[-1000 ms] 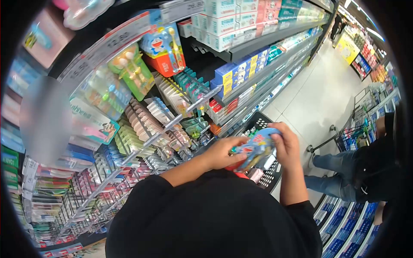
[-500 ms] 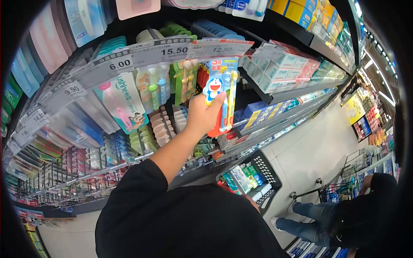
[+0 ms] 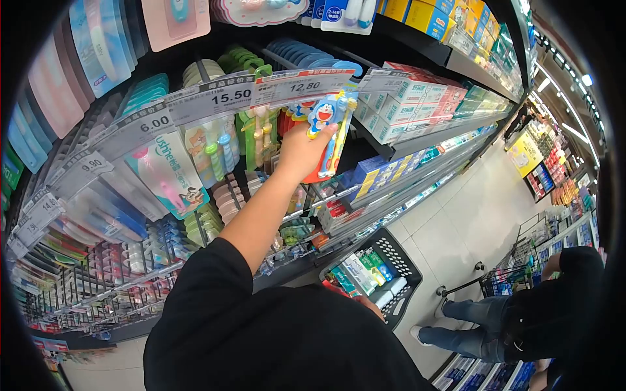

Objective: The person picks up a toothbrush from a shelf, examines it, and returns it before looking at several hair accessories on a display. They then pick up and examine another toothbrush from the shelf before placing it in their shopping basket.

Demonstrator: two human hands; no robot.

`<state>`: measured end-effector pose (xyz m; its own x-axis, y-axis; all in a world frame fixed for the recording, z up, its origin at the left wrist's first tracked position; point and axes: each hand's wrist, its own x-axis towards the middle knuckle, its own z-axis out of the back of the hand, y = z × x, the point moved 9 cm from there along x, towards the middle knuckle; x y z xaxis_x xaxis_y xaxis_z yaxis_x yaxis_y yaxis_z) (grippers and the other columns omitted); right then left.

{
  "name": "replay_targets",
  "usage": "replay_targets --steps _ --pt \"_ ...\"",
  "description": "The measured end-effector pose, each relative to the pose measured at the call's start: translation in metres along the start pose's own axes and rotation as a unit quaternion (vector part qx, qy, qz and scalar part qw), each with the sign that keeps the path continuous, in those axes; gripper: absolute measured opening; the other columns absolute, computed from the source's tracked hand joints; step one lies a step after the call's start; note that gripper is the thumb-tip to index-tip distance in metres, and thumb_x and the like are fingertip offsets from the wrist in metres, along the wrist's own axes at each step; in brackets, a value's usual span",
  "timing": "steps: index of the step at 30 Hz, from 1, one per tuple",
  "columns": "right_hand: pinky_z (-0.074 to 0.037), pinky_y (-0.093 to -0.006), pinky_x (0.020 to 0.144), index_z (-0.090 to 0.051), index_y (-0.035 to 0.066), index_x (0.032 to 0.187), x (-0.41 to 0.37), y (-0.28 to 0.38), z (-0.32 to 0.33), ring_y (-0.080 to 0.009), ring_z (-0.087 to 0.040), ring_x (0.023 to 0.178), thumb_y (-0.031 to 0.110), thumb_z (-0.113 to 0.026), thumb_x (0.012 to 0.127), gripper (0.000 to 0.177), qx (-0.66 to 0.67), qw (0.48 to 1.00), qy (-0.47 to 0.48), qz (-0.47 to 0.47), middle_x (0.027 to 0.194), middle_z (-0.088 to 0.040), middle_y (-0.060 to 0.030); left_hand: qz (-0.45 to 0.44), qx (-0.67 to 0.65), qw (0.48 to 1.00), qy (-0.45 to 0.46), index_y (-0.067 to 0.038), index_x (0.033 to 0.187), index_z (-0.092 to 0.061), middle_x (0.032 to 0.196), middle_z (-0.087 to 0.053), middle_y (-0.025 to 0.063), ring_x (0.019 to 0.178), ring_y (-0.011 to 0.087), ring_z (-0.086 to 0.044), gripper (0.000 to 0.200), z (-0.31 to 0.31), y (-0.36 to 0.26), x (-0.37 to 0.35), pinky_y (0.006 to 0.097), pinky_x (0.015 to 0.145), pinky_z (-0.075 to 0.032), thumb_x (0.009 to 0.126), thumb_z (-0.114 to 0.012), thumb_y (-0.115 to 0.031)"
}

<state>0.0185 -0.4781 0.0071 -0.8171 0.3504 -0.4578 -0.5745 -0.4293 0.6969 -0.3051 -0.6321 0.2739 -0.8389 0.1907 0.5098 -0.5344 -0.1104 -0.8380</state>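
My left hand (image 3: pixel 304 151) is closed on a toothbrush pack (image 3: pixel 324 117) with a blue cartoon character, its thumb across the front. The pack tilts, with its top close to the price strip (image 3: pixel 305 86) and similar red-backed packs hanging behind it. Beside the near edge of the black basket (image 3: pixel 405 264), part of my right hand (image 3: pixel 370 305) shows past my dark clothing; most of its fingers are hidden. Green and white boxes (image 3: pixel 365 272) lie inside the basket.
Hanging toothbrush packs (image 3: pixel 171 173) line the shelf at left. Stacked toothpaste boxes (image 3: pixel 417 98) stand to the right of my left hand. Tiled floor (image 3: pixel 456 221) runs along the shelves. Another person (image 3: pixel 479 319) in jeans stands at lower right by a wire cart (image 3: pixel 508 277).
The view has shifted, so the shelf and price tags sit further left. The held pack leans more and overlaps the hanging row. More of my right hand shows beside the basket.
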Motion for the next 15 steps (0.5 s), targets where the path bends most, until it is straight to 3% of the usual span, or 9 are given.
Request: replay_targets --steps 3,6,10,11,14,15 --pt "-0.049 -0.031 0.072 -0.063 0.006 0.105 0.009 -0.013 -0.004 -0.019 -0.065 0.081 0.045 -0.061 0.085 0.044 -0.003 1.0 0.002 0.021 0.083 -0.067 -0.0123 0.003 0.013 1.0 -0.027 -0.001 0.111 -0.055 0.095 -0.066 0.0159 0.086 0.0309 -0.064 0.046 0.004 -0.001 -0.006 0.0375 0.078 -0.048 0.082 -0.065 -0.034" --pt "-0.049 -0.0305 0.072 -0.062 0.003 0.106 0.01 -0.015 -0.005 -0.0202 -0.065 0.081 0.043 -0.06 0.086 0.044 0.025 0.999 -0.002 0.024 0.084 -0.067 -0.0136 -0.08 0.1 0.986 -0.11 0.001 0.115 -0.052 0.1 -0.064 0.0158 0.088 0.0302 -0.063 0.047 0.008 0.001 -0.025 0.0385 0.078 -0.049 0.082 -0.065 -0.03" --pt "-0.049 -0.0302 0.07 -0.059 0.0 0.106 0.007 -0.014 -0.009 -0.0225 -0.065 0.079 0.038 -0.06 0.088 0.042 0.051 0.998 0.01 0.023 0.084 -0.066 -0.0159 -0.029 0.029 0.996 -0.077 0.003 0.113 -0.051 0.099 -0.063 0.0154 0.083 0.027 -0.063 0.044 0.007 0.001 -0.017 0.0389 0.075 -0.049 0.082 -0.064 -0.026" --pt "-0.049 -0.0302 0.07 -0.059 0.0 0.106 0.008 -0.016 -0.01 -0.0224 -0.065 0.079 0.037 -0.06 0.088 0.042 0.063 0.998 0.014 0.021 0.084 -0.066 -0.0159 -0.045 0.073 0.991 -0.102 0.002 0.104 -0.056 0.093 -0.063 0.0171 0.079 0.0288 -0.063 0.033 0.011 -0.006 -0.014 0.0382 0.071 -0.049 0.084 -0.062 -0.024" --pt "-0.048 -0.0303 0.068 -0.059 -0.001 0.104 0.007 -0.007 -0.008 -0.0212 -0.064 0.077 0.035 -0.058 0.089 0.039 0.073 0.997 0.022 0.022 0.083 -0.066 -0.0153 -0.037 0.166 0.984 -0.062 0.001 0.092 -0.059 0.083 -0.062 0.0187 0.073 0.0321 -0.062 0.025 0.009 -0.009 -0.004 0.0386 0.065 -0.047 0.086 -0.059 -0.023" --pt "-0.048 -0.0302 0.067 -0.059 -0.001 0.104 0.007 -0.004 -0.007 -0.0209 -0.064 0.076 0.035 -0.058 0.089 0.039 0.076 0.997 0.024 0.017 0.083 -0.066 -0.015 -0.075 0.188 0.975 -0.091 0.0 0.084 -0.058 0.076 -0.059 0.0199 0.069 0.0348 -0.06 0.023 0.011 -0.018 -0.006 0.04 0.061 -0.045 0.088 -0.056 -0.023"
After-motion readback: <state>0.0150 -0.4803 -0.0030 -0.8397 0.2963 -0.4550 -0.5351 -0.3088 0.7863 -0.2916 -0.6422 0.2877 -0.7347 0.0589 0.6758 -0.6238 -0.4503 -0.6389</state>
